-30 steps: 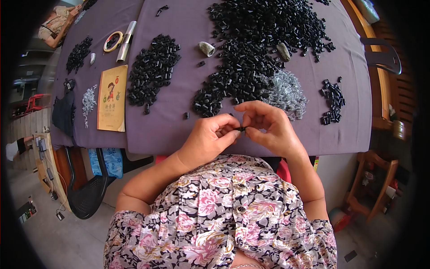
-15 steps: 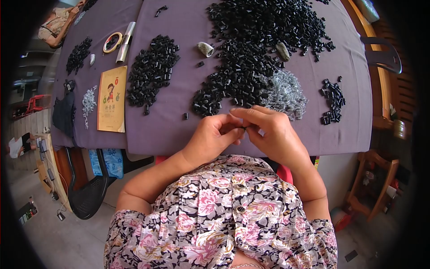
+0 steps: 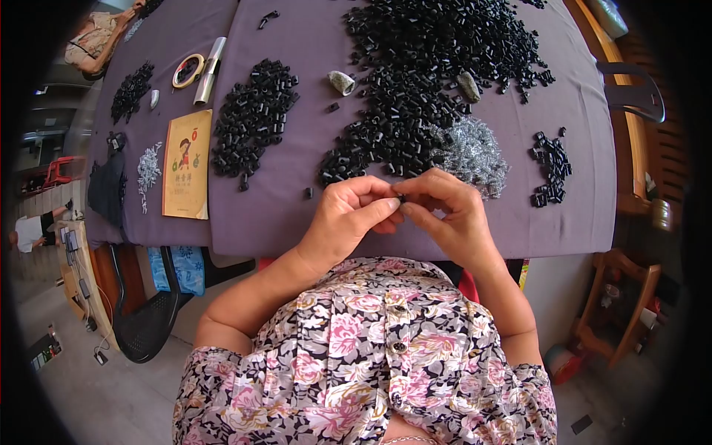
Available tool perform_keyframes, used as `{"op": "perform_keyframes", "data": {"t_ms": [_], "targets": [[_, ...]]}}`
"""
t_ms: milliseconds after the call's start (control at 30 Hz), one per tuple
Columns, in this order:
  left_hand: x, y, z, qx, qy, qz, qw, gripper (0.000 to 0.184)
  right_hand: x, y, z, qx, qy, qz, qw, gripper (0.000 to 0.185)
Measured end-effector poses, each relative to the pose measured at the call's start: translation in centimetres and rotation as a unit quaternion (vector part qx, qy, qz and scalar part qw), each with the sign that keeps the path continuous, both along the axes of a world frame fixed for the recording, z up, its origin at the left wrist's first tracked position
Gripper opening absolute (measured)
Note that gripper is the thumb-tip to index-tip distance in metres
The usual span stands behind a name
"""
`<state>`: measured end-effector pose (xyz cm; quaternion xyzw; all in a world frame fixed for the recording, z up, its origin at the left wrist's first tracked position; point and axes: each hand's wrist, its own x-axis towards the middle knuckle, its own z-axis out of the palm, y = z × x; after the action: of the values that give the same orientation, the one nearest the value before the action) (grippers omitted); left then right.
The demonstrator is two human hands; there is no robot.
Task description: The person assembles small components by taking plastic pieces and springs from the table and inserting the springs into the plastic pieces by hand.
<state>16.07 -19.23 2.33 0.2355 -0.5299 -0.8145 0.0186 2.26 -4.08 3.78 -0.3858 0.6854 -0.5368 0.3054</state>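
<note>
Small black piece (image 3: pixel 401 199): centre of the frame, partly hidden.
Left hand (image 3: pixel 343 216): grip pinching the piece.
Right hand (image 3: pixel 449 210): grip pinching it too.
Silvery coils (image 3: pixel 476 159): right of centre.
Tabletop (image 3: pixel 259 219): purple-covered, beneath black parts (image 3: pixel 404 100).

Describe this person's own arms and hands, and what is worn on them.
The left hand and right hand are ungloved. The left arm and right arm come out of short, loose sleeves of a floral shirt, patterned in pink, white, grey and black. No watch or bracelet shows on either wrist.
</note>
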Motion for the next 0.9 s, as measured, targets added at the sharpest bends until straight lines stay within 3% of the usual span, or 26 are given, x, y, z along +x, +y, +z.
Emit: {"op": "perform_keyframes", "data": {"t_ms": [367, 567, 667, 900], "targets": [[-0.2, 0.8, 0.7, -0.052, -0.02, -0.025, 0.998, 0.016, -0.4, -0.3, 0.8, -0.002, 0.037, 0.007, 0.999, 0.014], [-0.3, 0.8, 1.1, -0.063, -0.014, -0.029, 0.997, 0.018, 0.0, -0.6, 0.1, -0.033, 0.119, -0.017, 0.992, 0.012], [-0.2, 0.4, 1.0, -0.046, -0.023, -0.018, 0.999, 0.018, -0.1, -0.6, -0.2, -0.07, 0.085, -0.041, 0.993, 0.012], [-0.1, 0.4, 0.8, -0.05, -0.024, -0.018, 0.998, 0.018, -0.5, -0.2, 0.0, -0.014, 0.02, 0.011, 1.0, 0.012]]}}
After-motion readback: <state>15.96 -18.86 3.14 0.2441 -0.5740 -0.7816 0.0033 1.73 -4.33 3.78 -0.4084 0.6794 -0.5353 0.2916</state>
